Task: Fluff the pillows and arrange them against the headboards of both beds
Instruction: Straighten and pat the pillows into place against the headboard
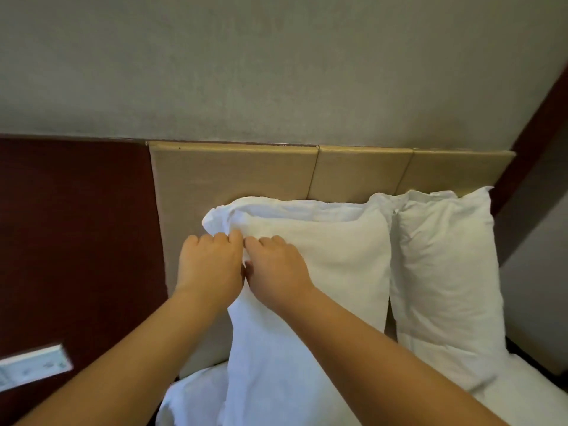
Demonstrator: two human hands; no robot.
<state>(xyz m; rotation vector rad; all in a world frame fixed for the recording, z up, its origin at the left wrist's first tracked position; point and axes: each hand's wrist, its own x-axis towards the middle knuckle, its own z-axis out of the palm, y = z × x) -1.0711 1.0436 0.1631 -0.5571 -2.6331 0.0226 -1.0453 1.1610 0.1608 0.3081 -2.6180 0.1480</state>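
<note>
Two white pillows stand upright against the tan padded headboard (233,176). The left pillow (338,265) leans on the headboard's left and middle panels; its loose case end is bunched at the top left corner. My left hand (209,265) and my right hand (276,269) sit side by side on that corner, fingers curled into the fabric. The right pillow (445,278) stands beside it, touching it, with no hand on it.
A dark red wall panel (76,241) fills the left, with a white switch plate (33,367) low on it. White bedding (190,398) lies below the pillows. A dark wooden frame edge (534,124) rises at the right. Grey wall above.
</note>
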